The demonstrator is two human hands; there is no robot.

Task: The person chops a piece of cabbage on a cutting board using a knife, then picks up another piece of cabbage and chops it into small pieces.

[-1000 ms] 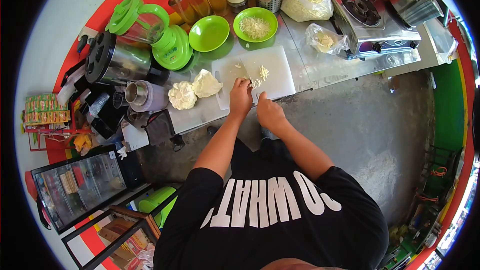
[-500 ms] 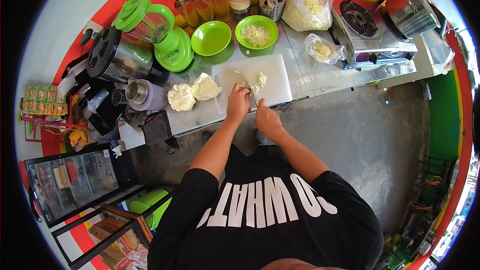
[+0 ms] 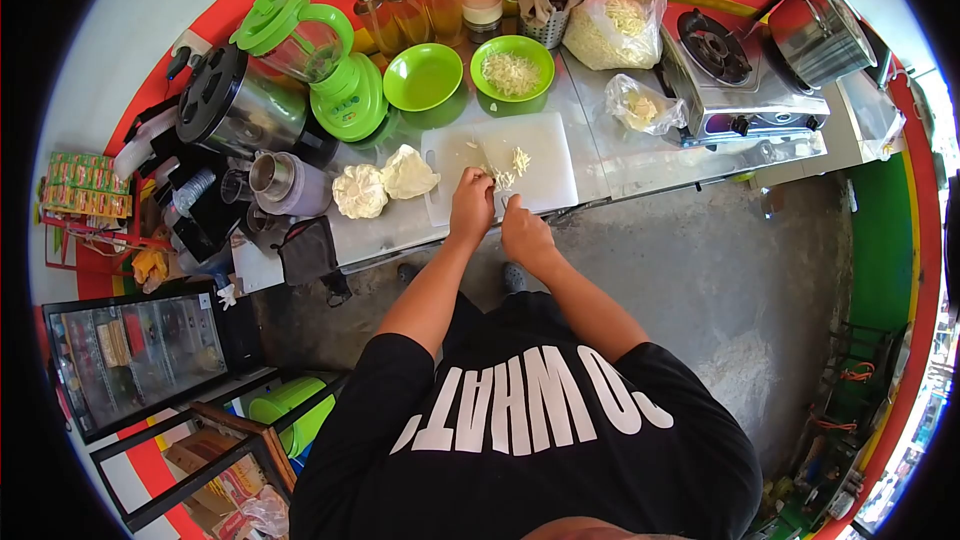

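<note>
A white cutting board [image 3: 550, 175] lies at the counter's front edge. My right hand [image 3: 527, 238] is closed around the handle of a knife, whose thin blade points away over the board and is hard to make out. To its left, my left hand [image 3: 472, 202] rests on the board with curled fingers beside the blade; whatever is under the fingertips is mostly hidden. Small pale vegetable strips [image 3: 520, 161] lie just right of the blade. Two large pale vegetable chunks, one rounded [image 3: 359, 191] and one flat-cut [image 3: 409, 173], sit left of the board.
Behind the board stand an empty green bowl [image 3: 423, 78] and a green bowl [image 3: 540, 52] of pale shreds. A green blender [image 3: 348, 100] is at left. Plastic bags, one large [image 3: 613, 35] and one small [image 3: 645, 108], and a gas stove [image 3: 745, 124] are at right.
The view has shifted slightly. Both hands stay at nearly the same place on the board, the right hand still on the knife. The strips look much the same.
</note>
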